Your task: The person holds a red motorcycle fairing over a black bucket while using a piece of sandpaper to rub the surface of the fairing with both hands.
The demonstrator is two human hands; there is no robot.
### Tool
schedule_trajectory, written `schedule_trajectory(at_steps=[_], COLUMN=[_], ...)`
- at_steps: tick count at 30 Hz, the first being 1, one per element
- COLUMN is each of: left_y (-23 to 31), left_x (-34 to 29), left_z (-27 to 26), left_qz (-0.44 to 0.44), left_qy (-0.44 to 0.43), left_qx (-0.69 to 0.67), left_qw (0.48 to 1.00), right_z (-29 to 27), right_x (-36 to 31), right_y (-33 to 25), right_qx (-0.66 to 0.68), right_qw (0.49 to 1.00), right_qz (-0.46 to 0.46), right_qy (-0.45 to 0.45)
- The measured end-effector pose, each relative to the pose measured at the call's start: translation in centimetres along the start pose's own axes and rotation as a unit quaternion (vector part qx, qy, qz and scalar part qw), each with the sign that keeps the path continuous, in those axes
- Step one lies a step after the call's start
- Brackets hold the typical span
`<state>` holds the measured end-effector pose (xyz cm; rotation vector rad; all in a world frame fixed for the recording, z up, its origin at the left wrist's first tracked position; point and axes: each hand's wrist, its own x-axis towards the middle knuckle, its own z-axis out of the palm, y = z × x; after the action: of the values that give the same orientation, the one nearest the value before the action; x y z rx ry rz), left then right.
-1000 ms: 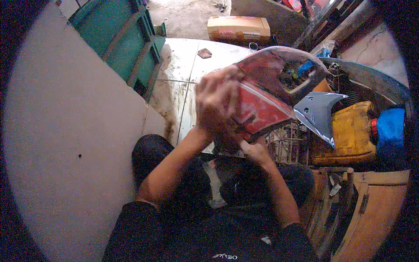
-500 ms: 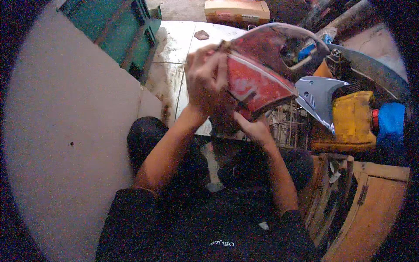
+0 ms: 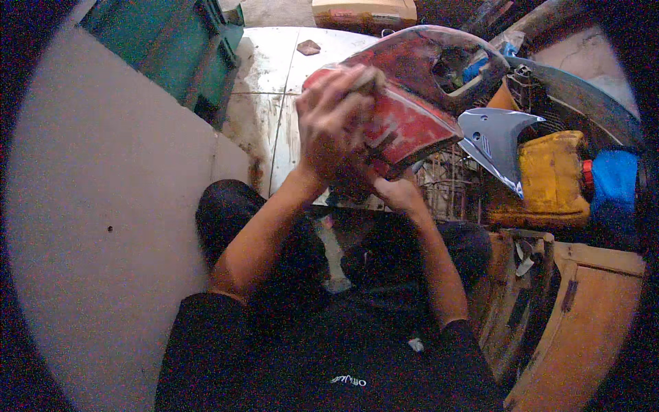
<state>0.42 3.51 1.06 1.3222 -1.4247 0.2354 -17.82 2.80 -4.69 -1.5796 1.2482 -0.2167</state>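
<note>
A worn red motorcycle fairing panel (image 3: 419,127) with scuffed grey patches and a large cut-out at its far end is tilted in front of me. My right hand (image 3: 398,192) grips its near lower edge, thumb on the outside and fingers hidden underneath. Across the panel's left part lies my left hand (image 3: 336,123), its fingers bent together against the red face and blurred by motion. Whatever is under those fingers, if anything, is too smeared to make out.
A white tiled surface (image 3: 264,127) with a small brown piece (image 3: 309,47) lies beyond. To the right are a grey plastic panel (image 3: 498,141), a yellow jerrycan (image 3: 552,175), a blue container (image 3: 614,182) and a wooden cabinet (image 3: 600,312). A green metal object (image 3: 158,51) stands at far left.
My left hand has slid from the panel's left edge rightward over its red face. The panel has tilted slightly, while my right hand keeps its hold.
</note>
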Motion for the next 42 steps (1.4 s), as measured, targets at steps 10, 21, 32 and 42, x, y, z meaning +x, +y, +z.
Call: schedule_trajectory(at_steps=[10,21,32,42], left_y=[2.0,2.5,2.1,-0.2], left_x=[0.0,-1.5,-0.2,-1.3], left_z=[-0.1,-0.6,0.4,2.3], left_qz=[0.09,0.204,0.104,0.038], left_qy=[-0.054,-0.163,-0.09,-0.052], left_qx=[-0.023,0.001,-0.019,-0.035], left_qw=[0.994,0.965,0.99,0.997], right_z=[-0.8,-0.5,-0.3,-0.9], right_x=[0.4,2.2,1.0,1.2], right_y=[0.7,3.2,1.2,1.8], right_qx=[0.187,0.017,0.146,0.138], right_qw=[0.971,0.976,0.979,0.973], right_qz=[-0.144,-0.213,-0.136,-0.181], right_qy=[0.025,0.036,0.041,0.036])
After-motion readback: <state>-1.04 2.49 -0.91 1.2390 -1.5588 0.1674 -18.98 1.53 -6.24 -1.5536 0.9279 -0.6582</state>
